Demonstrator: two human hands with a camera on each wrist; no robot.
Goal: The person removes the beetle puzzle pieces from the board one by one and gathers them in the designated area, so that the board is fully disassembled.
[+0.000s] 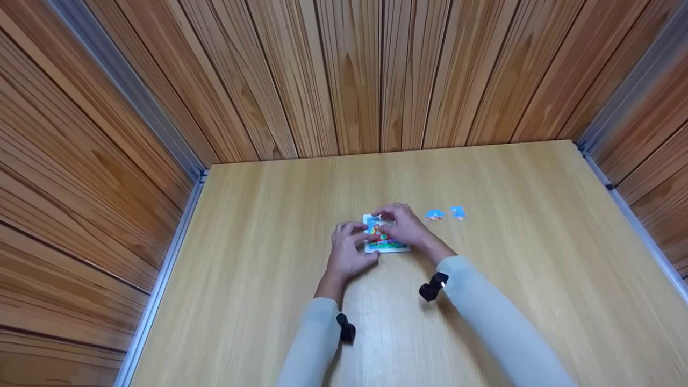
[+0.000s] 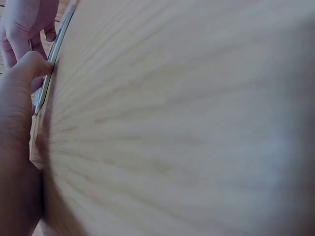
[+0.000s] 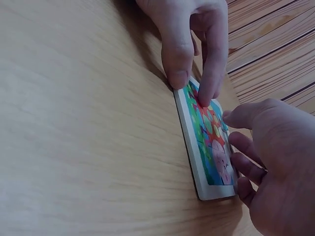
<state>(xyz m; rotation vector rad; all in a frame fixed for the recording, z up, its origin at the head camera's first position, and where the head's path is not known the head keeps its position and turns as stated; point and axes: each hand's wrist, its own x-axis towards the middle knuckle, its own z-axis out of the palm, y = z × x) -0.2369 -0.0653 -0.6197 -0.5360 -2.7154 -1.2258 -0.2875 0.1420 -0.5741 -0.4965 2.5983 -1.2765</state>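
Note:
A small jigsaw puzzle (image 3: 196, 147) in a white-rimmed tray lies flat on the table, with a colourful cartoon picture. My left hand (image 1: 350, 251) holds its left side: the thumb rests at the near edge and a finger presses on the picture. My right hand (image 1: 404, 224) reaches over the far right part, thumb and fingertips touching the puzzle; no separate piece shows between them. In the right wrist view, the right hand (image 3: 280, 157) hides the far edge. Two loose blue puzzle pieces, one piece (image 1: 435, 214) and another piece (image 1: 458, 213), lie right of the tray.
The wooden table (image 1: 258, 279) extends around the puzzle. Wood-plank walls (image 1: 355, 80) stand behind it and at both sides, with metal rails (image 1: 161, 285) along the table's side edges. Black wrist cameras (image 1: 430, 289) sit at the sleeve cuffs.

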